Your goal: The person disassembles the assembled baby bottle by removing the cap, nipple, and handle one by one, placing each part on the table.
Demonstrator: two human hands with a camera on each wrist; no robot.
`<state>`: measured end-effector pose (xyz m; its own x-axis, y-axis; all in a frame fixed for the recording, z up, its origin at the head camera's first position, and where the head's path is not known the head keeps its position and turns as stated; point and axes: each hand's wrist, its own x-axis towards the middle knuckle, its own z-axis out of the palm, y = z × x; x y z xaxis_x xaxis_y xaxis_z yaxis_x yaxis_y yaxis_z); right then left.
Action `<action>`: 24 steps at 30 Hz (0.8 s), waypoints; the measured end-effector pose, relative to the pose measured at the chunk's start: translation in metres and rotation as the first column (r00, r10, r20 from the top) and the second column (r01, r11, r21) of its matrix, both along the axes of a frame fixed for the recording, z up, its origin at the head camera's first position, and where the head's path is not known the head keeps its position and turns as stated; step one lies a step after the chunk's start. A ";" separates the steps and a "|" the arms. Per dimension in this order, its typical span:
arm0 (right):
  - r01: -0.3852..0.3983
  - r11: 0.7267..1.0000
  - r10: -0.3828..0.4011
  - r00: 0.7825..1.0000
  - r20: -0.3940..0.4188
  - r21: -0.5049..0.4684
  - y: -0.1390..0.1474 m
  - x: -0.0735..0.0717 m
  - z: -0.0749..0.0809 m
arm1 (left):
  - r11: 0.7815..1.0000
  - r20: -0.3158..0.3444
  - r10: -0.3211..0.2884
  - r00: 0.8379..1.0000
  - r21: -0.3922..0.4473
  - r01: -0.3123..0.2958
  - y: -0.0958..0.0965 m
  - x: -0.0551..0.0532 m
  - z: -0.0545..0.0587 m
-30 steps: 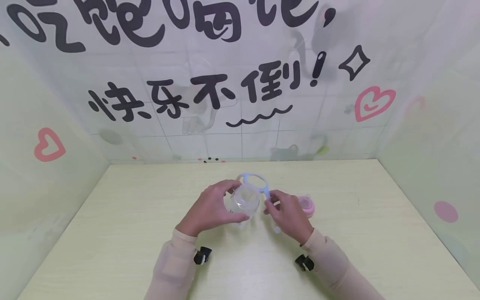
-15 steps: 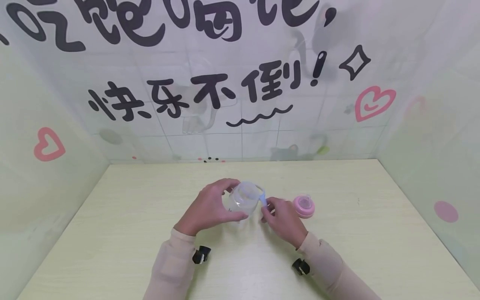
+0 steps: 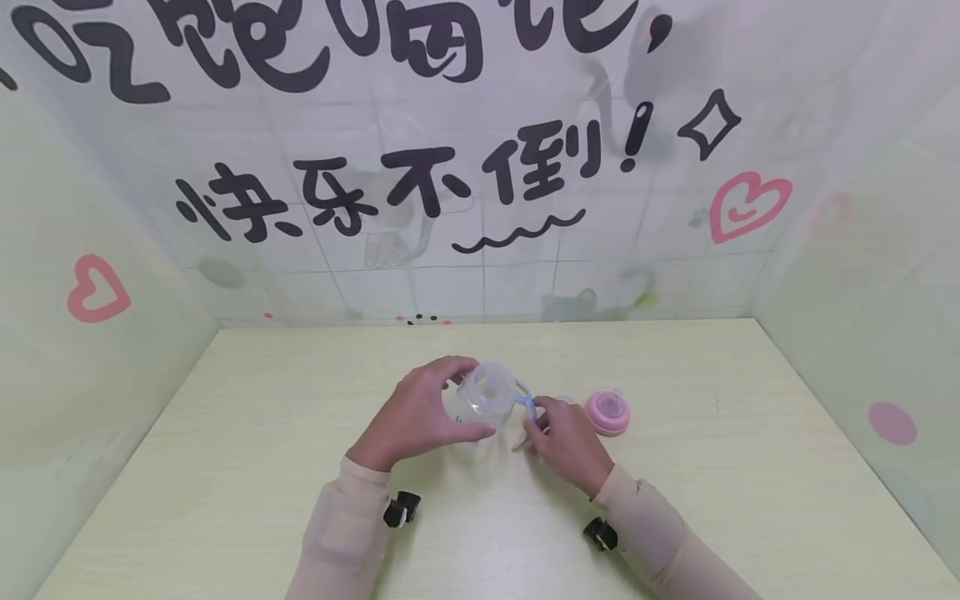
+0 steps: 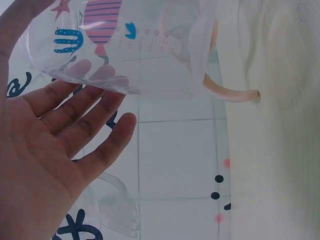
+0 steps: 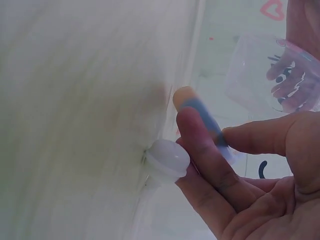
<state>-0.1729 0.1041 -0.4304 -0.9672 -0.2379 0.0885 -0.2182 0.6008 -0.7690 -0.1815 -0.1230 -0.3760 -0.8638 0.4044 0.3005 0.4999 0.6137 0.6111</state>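
My left hand grips a clear baby bottle, tilted with its open mouth toward the head camera. Printed letters and a striped balloon show on the bottle's wall in the left wrist view. Thumb and fingers of my right hand pinch a pale blue bottle handle just right of the bottle. In the right wrist view the handle has a peach-coloured end, and a white rounded knob sits beside the fingertips. Part of the handle's ring is hidden behind the bottle.
A pink bottle collar with a clear teat lies on the pale wooden table, right beside my right hand. A printed sheet wall rises along the table's back edge, with more sheets at both sides.
The handle's ring, earlier raised behind the bottle's mouth, has dropped lower beside it. My right hand has shifted slightly left and down, uncovering more of the pink collar. My left hand barely moves.
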 end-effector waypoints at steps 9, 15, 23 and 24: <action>-0.002 0.999 0.002 1.000 -0.008 0.046 0.001 0.000 0.001 | 1.000 -0.012 -0.007 1.000 0.007 0.008 0.000 -0.001 -0.001; -0.004 0.999 0.004 1.000 -0.002 0.032 0.002 0.001 0.000 | 1.000 -0.002 -0.012 1.000 0.011 0.012 -0.001 -0.001 -0.001; 0.001 0.999 -0.003 1.000 0.025 0.054 0.003 0.000 0.000 | 1.000 -0.002 -0.011 1.000 0.009 0.011 0.000 -0.002 -0.001; 0.004 0.998 -0.005 1.000 0.029 0.061 0.002 -0.001 0.000 | 1.000 -0.001 -0.011 1.000 0.011 0.011 0.000 -0.002 -0.001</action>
<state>-0.1737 0.1066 -0.4307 -0.9703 -0.2377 0.0458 -0.1934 0.6474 -0.7372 -0.1832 -0.1226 -0.3774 -0.8589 0.4106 0.3061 0.5074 0.6016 0.6169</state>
